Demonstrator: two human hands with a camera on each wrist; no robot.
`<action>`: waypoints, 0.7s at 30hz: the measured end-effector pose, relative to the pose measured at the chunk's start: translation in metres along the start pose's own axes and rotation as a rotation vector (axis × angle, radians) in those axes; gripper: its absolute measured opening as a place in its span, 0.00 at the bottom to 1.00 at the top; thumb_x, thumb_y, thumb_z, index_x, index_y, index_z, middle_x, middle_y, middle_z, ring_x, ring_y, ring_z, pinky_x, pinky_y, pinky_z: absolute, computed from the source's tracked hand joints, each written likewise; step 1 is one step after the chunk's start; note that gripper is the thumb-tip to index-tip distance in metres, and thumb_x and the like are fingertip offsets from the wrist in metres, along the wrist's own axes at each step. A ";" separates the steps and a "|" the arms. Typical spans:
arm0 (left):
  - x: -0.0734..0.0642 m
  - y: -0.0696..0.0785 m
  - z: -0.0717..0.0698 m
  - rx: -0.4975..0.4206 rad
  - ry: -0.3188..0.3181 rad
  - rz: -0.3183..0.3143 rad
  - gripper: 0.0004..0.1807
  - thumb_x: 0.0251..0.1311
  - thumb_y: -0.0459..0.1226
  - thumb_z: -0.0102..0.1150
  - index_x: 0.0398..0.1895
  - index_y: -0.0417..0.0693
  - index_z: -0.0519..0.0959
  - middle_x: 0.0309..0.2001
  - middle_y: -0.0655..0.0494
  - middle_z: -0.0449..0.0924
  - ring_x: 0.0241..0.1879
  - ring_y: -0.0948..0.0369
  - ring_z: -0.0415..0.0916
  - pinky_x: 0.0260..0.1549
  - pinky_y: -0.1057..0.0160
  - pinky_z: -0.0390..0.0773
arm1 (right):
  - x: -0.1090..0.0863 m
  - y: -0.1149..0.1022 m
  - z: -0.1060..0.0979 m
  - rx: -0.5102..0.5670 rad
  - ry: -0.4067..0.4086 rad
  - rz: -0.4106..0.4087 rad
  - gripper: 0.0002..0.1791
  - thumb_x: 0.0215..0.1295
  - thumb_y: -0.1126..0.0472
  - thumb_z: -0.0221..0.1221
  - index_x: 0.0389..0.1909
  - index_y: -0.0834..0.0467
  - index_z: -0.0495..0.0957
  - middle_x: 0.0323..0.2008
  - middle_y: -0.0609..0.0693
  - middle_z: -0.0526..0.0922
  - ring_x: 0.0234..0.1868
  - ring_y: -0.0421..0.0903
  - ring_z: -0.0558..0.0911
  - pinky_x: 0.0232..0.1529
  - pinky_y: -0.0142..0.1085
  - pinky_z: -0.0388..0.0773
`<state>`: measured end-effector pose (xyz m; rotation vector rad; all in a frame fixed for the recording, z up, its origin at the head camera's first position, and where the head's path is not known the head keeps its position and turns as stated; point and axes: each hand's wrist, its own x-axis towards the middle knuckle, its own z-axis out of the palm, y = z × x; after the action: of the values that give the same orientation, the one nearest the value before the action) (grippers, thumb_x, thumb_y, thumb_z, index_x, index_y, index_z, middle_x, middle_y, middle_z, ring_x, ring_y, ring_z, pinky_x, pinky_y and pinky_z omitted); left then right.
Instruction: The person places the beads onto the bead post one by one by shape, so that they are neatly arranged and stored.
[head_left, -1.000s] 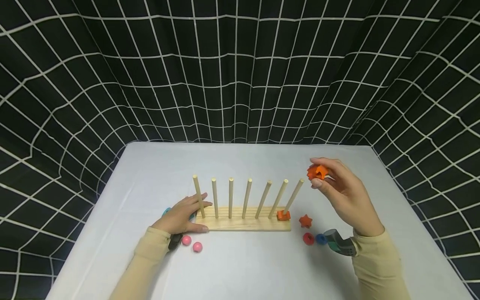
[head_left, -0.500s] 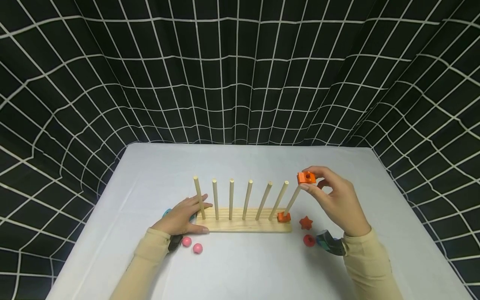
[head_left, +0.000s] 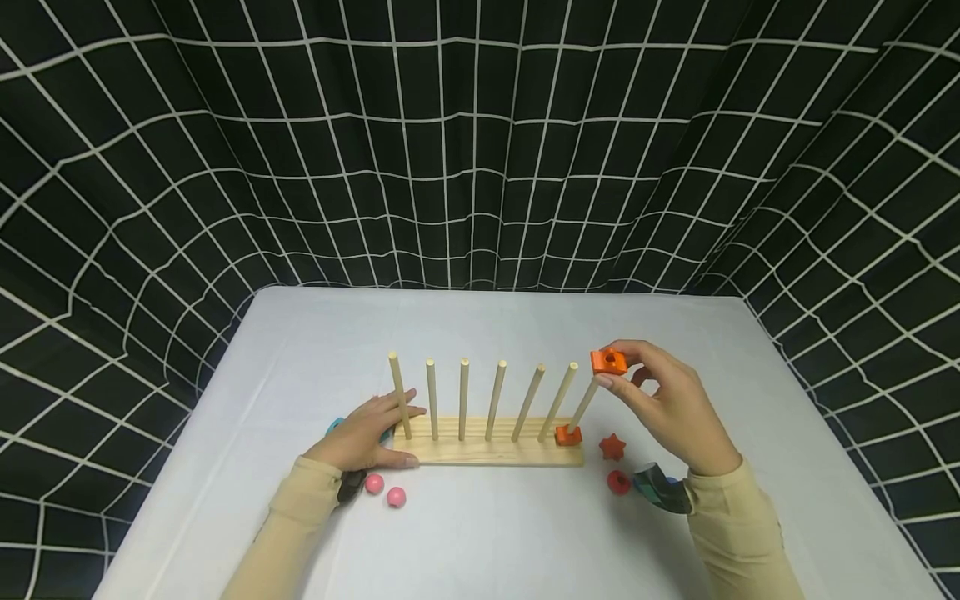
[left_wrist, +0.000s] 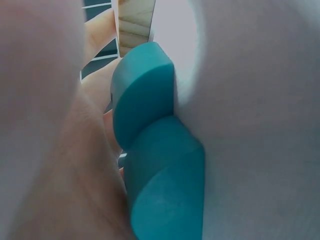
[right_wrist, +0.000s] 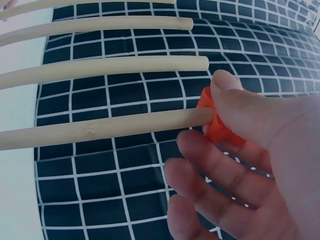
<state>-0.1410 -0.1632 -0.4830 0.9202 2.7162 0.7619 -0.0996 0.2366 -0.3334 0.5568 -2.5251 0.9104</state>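
Observation:
A wooden peg board [head_left: 487, 452] with several upright pegs lies on the table. At its left end my left hand [head_left: 363, 433] grips it, thumb along the front edge and fingers by the back edge. My right hand [head_left: 671, 404] pinches an orange block [head_left: 608, 362] with a hole between thumb and fingers at the top of the rightmost peg [head_left: 582, 406]. In the right wrist view that peg's tip [right_wrist: 202, 116] enters the block. Another orange block [head_left: 568, 436] sits at this peg's foot.
Right of the board lie a red-orange star [head_left: 612, 447], a red bead [head_left: 618, 482] and a blue piece [head_left: 672, 480] partly hidden by the right wrist camera. Two pink beads [head_left: 396, 497] lie front left. Teal rounded blocks [left_wrist: 167, 200] stand beside the left palm.
My right hand has moved left and down, bringing the orange block from beside the rightmost peg onto its top. The block has turned so its hole shows. My left hand stays put.

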 end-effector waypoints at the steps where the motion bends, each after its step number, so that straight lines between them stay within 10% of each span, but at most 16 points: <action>1: 0.000 0.000 0.000 -0.002 -0.001 -0.002 0.42 0.47 0.61 0.66 0.65 0.54 0.70 0.73 0.50 0.57 0.72 0.47 0.52 0.70 0.46 0.50 | 0.000 0.001 0.001 -0.006 -0.008 0.006 0.21 0.51 0.66 0.70 0.47 0.56 0.79 0.37 0.44 0.83 0.35 0.36 0.76 0.35 0.24 0.73; 21: -0.001 0.005 -0.004 -0.017 -0.013 -0.017 0.41 0.48 0.57 0.68 0.66 0.52 0.70 0.73 0.49 0.55 0.73 0.46 0.51 0.71 0.45 0.49 | -0.015 0.034 0.026 0.058 -0.257 0.039 0.15 0.55 0.59 0.69 0.39 0.46 0.75 0.37 0.35 0.82 0.35 0.34 0.77 0.34 0.30 0.78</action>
<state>-0.1388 -0.1616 -0.4772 0.8949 2.6982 0.7718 -0.1099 0.2466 -0.3763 0.6836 -2.7534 0.9851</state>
